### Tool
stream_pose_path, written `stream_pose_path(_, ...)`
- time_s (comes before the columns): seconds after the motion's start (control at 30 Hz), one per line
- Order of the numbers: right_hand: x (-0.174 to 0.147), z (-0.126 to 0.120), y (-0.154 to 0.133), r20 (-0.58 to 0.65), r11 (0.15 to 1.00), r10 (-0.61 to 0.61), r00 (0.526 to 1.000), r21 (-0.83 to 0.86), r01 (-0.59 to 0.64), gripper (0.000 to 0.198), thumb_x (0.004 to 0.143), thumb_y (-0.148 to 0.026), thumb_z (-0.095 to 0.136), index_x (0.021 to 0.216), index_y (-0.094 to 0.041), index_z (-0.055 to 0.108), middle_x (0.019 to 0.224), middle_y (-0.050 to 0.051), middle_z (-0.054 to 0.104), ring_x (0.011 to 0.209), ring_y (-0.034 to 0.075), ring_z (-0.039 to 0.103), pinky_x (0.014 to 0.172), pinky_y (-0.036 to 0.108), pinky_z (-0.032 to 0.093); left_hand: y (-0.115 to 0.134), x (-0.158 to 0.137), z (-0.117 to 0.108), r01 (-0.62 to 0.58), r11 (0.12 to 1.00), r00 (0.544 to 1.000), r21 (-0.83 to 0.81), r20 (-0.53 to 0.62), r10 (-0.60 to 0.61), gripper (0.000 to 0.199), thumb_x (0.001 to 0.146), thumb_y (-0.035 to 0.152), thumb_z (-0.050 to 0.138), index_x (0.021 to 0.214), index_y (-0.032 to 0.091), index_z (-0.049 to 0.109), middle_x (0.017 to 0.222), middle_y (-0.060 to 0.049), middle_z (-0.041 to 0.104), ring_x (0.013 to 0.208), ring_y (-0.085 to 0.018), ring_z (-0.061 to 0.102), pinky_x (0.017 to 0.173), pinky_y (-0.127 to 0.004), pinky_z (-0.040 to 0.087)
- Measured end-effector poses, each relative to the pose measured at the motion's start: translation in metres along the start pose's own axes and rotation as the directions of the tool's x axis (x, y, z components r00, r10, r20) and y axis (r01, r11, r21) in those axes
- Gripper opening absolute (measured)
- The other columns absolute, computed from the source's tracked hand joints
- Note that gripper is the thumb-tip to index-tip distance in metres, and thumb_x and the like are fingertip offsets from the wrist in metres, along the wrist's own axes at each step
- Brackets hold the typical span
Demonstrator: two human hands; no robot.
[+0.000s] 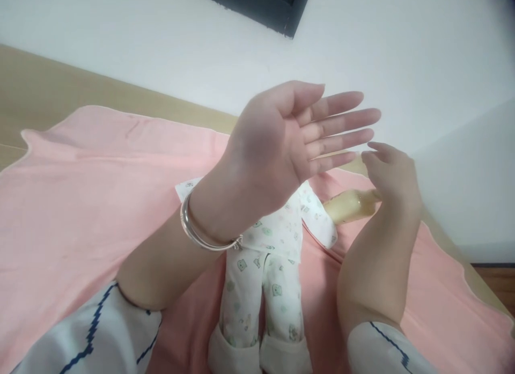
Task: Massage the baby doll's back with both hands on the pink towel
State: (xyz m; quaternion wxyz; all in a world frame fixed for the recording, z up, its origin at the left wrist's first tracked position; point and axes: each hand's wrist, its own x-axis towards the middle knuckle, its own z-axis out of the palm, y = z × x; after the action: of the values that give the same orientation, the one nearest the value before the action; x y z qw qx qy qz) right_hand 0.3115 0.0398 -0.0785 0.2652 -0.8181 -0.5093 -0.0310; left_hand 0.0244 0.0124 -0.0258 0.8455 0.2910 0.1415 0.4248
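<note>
My left hand (281, 130) is raised in the middle of the view, palm showing and fingers stretched out, with nothing in it. A silver bangle (195, 232) circles that wrist. Close to its fingertips is my right hand (394, 173), fingers bent toward the left and slightly apart, nothing visible in them. Below lies a small white long-sleeved suit with green animal prints (277, 280), its trouser cuffs turned up; my left hand and forearm cover its upper part, so whether it is worn cannot be seen. A yellowish bottle (350, 205) lies beside its sleeve, partly behind my right wrist.
A pink blanket (100, 202) spreads under everything, over a light wooden surface (52, 73). Behind rises a white wall (140, 36) with a dark frame (269, 9) at the top. Brown wood (494, 285) shows at the far right.
</note>
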Motion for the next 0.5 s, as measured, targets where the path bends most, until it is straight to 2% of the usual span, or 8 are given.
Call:
stream_pose_path(0.13,-0.002,-0.001,-0.004,-0.078,0.995,-0.057,0.995,0.081,0.063,0.047,0.095,-0.029,0.054,0.139,-0.017,0.063,0.137,0.013,0.065,0.128,0.024,0.061,0.112,0.038,0.043,-0.010,0.005,0.003,0.046,0.998,0.998,-0.032,-0.045,-0.048,0.047,0.101,0.030,0.031,0.146,0.020,0.040,0.134,-0.007,0.063,0.135,-0.029,0.057,0.113,-0.045,0.049)
stream_pose_path(0.2,0.002,0.001,-0.001,-0.234,0.989,-0.119,0.965,0.061,0.136,0.045,0.091,-0.021,0.057,0.134,-0.011,0.066,0.142,0.015,0.061,0.136,0.025,0.056,0.118,0.039,0.038,-0.013,0.005,0.005,0.078,0.997,0.993,-0.030,-0.089,-0.080,0.050,0.101,0.030,0.030,0.149,0.021,0.037,0.139,-0.007,0.061,0.140,-0.028,0.052,0.116,-0.043,0.047)
stream_pose_path(0.3,0.001,0.001,-0.002,-0.550,0.976,-0.107,0.828,0.103,0.194,0.042,0.084,-0.010,0.048,0.120,-0.008,0.070,0.142,0.015,0.060,0.143,0.023,0.049,0.120,0.040,0.036,-0.015,-0.003,0.011,0.106,0.994,0.989,0.002,-0.103,-0.106,0.052,0.102,0.032,0.028,0.149,0.013,0.038,0.134,-0.011,0.062,0.137,-0.026,0.055,0.119,-0.040,0.045)
stream_pose_path(0.37,-0.011,-0.004,-0.012,-0.674,0.959,-0.081,0.734,0.148,0.241,0.043,0.082,-0.013,0.039,0.111,-0.016,0.071,0.136,0.008,0.065,0.141,0.022,0.051,0.115,0.043,0.041,-0.017,-0.011,0.016,0.101,0.995,0.992,0.023,-0.081,-0.099,0.050,0.103,0.033,0.027,0.144,0.011,0.044,0.130,-0.011,0.065,0.131,-0.025,0.061,0.119,-0.040,0.046)
stream_pose_path(0.4,-0.020,-0.007,-0.021,-0.696,0.951,-0.106,0.710,0.139,0.278,0.044,0.081,-0.018,0.036,0.109,-0.020,0.070,0.134,0.004,0.066,0.141,0.022,0.051,0.112,0.045,0.042,-0.017,-0.014,0.019,0.099,0.995,0.992,0.032,-0.083,-0.096,0.048,0.104,0.033,0.025,0.141,0.012,0.047,0.129,-0.009,0.065,0.129,-0.025,0.062,0.119,-0.041,0.047)
stream_pose_path(0.43,-0.031,-0.011,-0.030,-0.707,0.949,-0.111,0.698,0.133,0.286,0.046,0.081,-0.022,0.031,0.106,-0.025,0.069,0.131,-0.001,0.068,0.140,0.022,0.052,0.109,0.046,0.043,-0.019,-0.016,0.022,0.101,0.994,0.991,0.044,-0.095,-0.097,0.048,0.105,0.034,0.022,0.137,0.014,0.052,0.128,-0.007,0.066,0.129,-0.024,0.062,0.119,-0.041,0.047)
stream_pose_path(0.47,-0.043,-0.015,-0.040,-0.690,0.949,-0.112,0.715,0.138,0.282,0.051,0.082,-0.024,0.025,0.109,-0.029,0.068,0.123,-0.003,0.071,0.140,0.022,0.052,0.109,0.047,0.042,-0.020,-0.018,0.025,0.106,0.993,0.989,0.060,-0.108,-0.099,0.048,0.106,0.034,0.020,0.133,0.016,0.055,0.128,-0.005,0.066,0.131,-0.023,0.061,0.120,-0.041,0.045)
stream_pose_path(0.5,-0.055,-0.019,-0.050,-0.646,0.948,-0.111,0.755,0.159,0.276,0.057,0.082,-0.024,0.021,0.117,-0.029,0.066,0.129,-0.003,0.069,0.142,0.023,0.049,0.112,0.048,0.039,-0.022,-0.019,0.028,0.112,0.990,0.988,0.084,-0.116,-0.102,0.048,0.107,0.034,0.019,0.128,0.018,0.059,0.129,-0.002,0.066,0.135,-0.022,0.057,0.122,-0.042,0.043)
